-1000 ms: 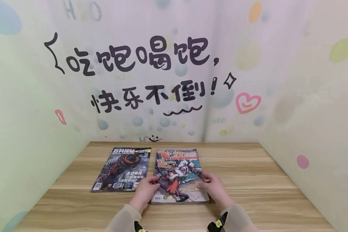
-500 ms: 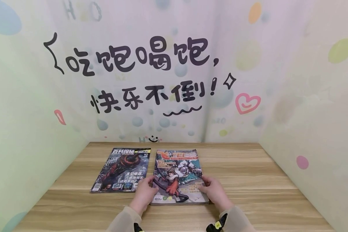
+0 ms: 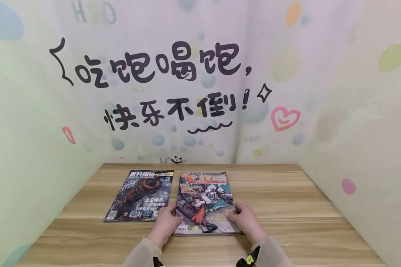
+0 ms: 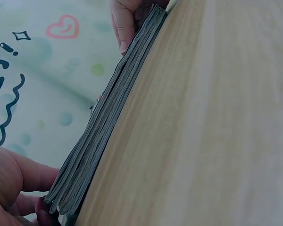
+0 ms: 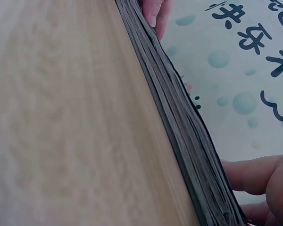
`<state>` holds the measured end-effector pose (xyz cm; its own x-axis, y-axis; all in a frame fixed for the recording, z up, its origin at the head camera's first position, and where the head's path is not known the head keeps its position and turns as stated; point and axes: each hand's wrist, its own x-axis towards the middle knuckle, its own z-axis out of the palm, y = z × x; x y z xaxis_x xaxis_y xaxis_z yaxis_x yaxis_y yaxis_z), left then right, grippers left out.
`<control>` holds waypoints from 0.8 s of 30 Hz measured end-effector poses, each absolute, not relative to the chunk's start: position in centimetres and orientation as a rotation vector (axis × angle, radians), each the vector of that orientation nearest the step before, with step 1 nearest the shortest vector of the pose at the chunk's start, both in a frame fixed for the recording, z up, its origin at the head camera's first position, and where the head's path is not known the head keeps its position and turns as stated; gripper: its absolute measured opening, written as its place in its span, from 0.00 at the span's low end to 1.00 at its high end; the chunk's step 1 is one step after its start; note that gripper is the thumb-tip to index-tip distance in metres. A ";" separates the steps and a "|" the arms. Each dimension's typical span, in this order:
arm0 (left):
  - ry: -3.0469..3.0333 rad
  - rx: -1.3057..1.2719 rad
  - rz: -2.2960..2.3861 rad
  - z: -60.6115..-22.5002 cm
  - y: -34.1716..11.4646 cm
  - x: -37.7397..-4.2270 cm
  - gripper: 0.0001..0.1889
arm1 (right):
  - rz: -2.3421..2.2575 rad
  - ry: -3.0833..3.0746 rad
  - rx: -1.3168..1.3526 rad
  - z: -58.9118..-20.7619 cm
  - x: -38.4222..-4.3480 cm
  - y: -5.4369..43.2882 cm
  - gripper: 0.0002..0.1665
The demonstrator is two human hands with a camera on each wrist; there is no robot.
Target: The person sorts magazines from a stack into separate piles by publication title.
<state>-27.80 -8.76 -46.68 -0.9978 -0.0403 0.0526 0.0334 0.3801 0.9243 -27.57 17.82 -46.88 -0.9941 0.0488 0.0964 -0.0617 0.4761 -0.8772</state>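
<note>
A stack of magazines (image 3: 205, 200) lies flat on the wooden table, its top cover showing a figure with a red glove. My left hand (image 3: 165, 222) grips the stack's left edge near the front, thumb over the cover. On the opposite edge my right hand (image 3: 248, 222) holds it the same way. In the left wrist view the layered page edges of the stack (image 4: 108, 108) run between both hands. The right wrist view shows these edges from the other side, with the right thumb (image 5: 250, 175) at the cover's rim. Fingers under the stack are partly hidden.
Another magazine (image 3: 142, 196), dark with a red machine on its cover, lies left of the stack, close to my left hand. The wooden table (image 3: 287, 207) meets a printed curtain wall (image 3: 200, 141) at the back, with pale walls on both sides.
Both hands have slid slightly toward the front along the stack's sides. The stack and the other magazine stay in place.
</note>
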 end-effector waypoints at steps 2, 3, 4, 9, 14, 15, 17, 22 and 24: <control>-2.567 0.007 -1.708 -46.7 -8.8 -27.8 0.30 | 1.569 -2.611 -0.007 -46.9 -27.6 17.8 0.24; -2.572 0.008 -1.704 -46.7 -8.9 -27.7 0.30 | 1.574 -2.616 -0.015 -46.9 -27.6 17.7 0.24; -2.574 0.010 -1.702 -46.7 -8.9 -27.7 0.30 | 1.575 -2.620 -0.022 -46.8 -27.7 17.7 0.24; -2.577 0.009 -1.695 -46.9 -9.0 -27.7 0.30 | 1.560 -2.640 -0.053 -46.8 -27.7 17.6 0.28; -2.579 0.008 -1.695 -46.9 -9.1 -27.7 0.29 | 1.573 -2.633 -0.060 -46.8 -27.6 17.5 0.28; -2.576 0.014 -1.701 -46.9 -9.0 -27.8 0.29 | 1.573 -2.632 -0.062 -46.8 -27.6 17.5 0.28; -2.571 0.025 -1.709 -47.0 -9.0 -27.8 0.29 | 1.574 -2.632 -0.069 -46.9 -27.6 17.5 0.28; -2.559 0.058 -1.718 -46.9 -8.9 -27.9 0.29 | 1.580 -2.625 -0.081 -46.9 -27.5 17.5 0.28; -2.554 0.062 -1.715 -46.8 -8.8 -27.9 0.28 | 1.582 -2.618 -0.077 -46.9 -27.5 17.5 0.29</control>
